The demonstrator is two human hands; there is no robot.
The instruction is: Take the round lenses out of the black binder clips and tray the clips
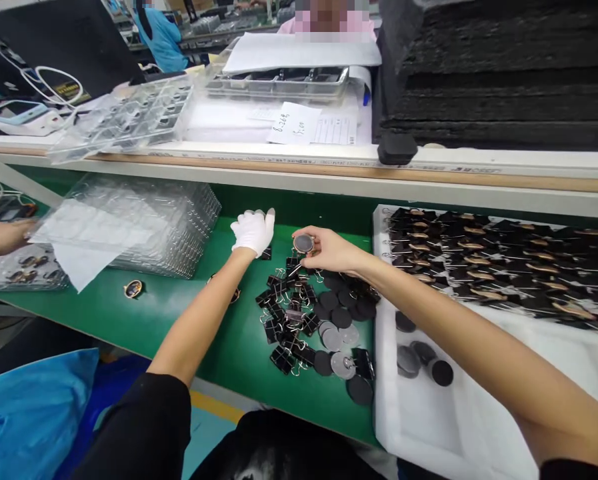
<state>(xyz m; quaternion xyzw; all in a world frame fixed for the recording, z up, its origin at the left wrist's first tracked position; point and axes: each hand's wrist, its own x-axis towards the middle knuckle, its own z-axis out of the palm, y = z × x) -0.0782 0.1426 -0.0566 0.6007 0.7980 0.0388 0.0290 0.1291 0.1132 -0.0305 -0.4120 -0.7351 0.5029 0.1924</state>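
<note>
My right hand, bare, pinches a round gold-rimmed watch case with a grey disc over its face. A black binder clip is just below it. My left hand, in a white glove, is held over the back of the green bench with one finger apart from the others; nothing shows in it. Beneath both hands lies a heap of black binder clips. Black discs and grey discs are scattered beside the heap. Another round case is partly hidden by my left forearm.
On the right, a white foam tray holds rows of clipped pieces and loose discs. Stacked clear plastic trays stand left, near a single round case. A co-worker's hand reaches in there. A shelf spans the back.
</note>
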